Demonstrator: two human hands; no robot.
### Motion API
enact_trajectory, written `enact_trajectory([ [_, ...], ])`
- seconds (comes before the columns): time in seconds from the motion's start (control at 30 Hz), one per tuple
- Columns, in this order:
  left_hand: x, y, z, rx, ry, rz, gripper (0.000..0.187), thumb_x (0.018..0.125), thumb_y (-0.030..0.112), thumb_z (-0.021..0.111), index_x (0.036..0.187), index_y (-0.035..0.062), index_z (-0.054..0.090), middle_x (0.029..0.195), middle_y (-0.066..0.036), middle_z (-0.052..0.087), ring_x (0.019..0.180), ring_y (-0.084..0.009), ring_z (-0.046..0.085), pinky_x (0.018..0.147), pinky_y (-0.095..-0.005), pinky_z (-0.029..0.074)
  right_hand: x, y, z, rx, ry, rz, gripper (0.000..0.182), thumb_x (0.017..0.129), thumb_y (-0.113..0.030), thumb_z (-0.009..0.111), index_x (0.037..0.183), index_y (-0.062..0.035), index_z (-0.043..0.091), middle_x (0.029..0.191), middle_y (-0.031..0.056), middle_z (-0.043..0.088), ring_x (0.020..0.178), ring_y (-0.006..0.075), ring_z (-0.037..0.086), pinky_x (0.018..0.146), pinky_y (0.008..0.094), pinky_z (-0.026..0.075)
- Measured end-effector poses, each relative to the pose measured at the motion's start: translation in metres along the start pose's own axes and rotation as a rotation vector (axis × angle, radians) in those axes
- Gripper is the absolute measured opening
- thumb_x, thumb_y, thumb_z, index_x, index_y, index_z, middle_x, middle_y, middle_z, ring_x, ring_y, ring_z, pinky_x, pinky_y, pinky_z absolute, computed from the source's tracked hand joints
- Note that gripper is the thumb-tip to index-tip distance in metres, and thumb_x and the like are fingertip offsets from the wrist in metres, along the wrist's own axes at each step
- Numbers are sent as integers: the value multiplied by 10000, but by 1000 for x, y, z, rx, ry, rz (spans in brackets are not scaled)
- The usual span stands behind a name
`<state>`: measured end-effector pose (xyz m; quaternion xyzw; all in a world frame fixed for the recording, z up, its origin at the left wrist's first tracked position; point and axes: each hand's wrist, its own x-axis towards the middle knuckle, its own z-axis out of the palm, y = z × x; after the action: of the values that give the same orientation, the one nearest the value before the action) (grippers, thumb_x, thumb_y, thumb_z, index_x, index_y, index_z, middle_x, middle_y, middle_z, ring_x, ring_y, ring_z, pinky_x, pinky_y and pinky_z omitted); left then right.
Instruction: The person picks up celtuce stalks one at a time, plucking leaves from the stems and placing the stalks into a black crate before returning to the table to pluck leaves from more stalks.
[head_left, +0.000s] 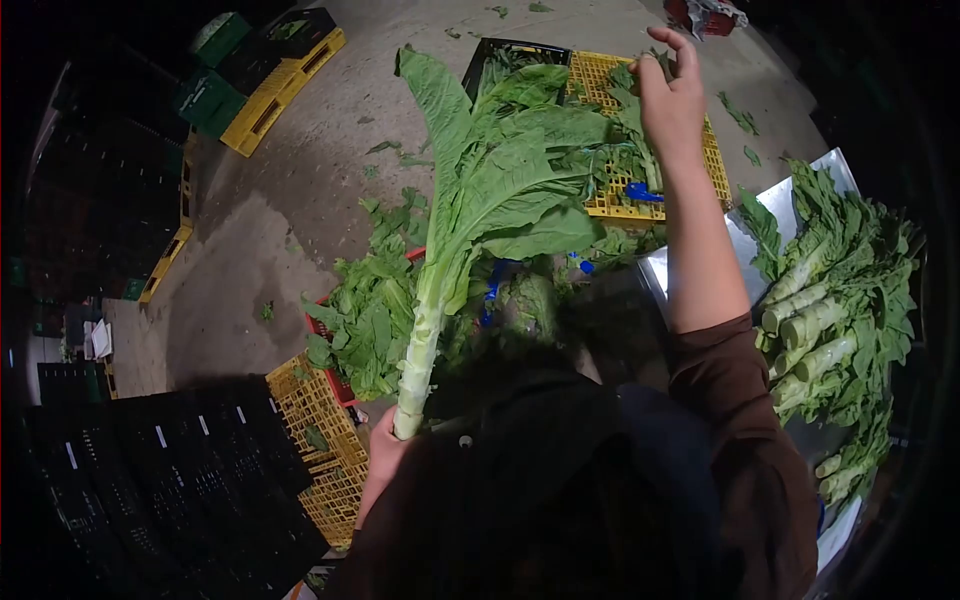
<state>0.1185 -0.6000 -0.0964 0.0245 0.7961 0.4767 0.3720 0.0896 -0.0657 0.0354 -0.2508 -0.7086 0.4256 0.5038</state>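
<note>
A long stem lettuce point(421, 345) stands nearly upright in front of me, its pale stalk partly stripped and its broad green leaves spreading at the top. My left hand point(383, 455) is wrapped round the lower end of that stalk. Raised at the upper right, my right hand point(674, 95) has its index finger bent and apart from the thumb, with nothing seen between them. A loose leaf point(631, 118) shows just left of the right hand, over the yellow crate point(712, 165).
Several trimmed stem lettuces point(815, 320) lie on a metal table point(806, 190) at right. A red crate point(330, 340) of leaves point(370, 320) stands at left, beside a yellow pallet point(325, 480) and black crates point(170, 470). Leaf scraps litter the concrete floor point(340, 120).
</note>
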Motion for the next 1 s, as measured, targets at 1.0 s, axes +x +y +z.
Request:
enact_trajectory([
  [1.0,14,-9,-33,502,361,372,430,596,34,659,1019,76,602,851,-126,593,787,-308,587,727,-369,474,-45,-53,-9,-633,-492,-439,167,829,-174,607,985,-118,602,926,99,630,794,264,615,680,357,492],
])
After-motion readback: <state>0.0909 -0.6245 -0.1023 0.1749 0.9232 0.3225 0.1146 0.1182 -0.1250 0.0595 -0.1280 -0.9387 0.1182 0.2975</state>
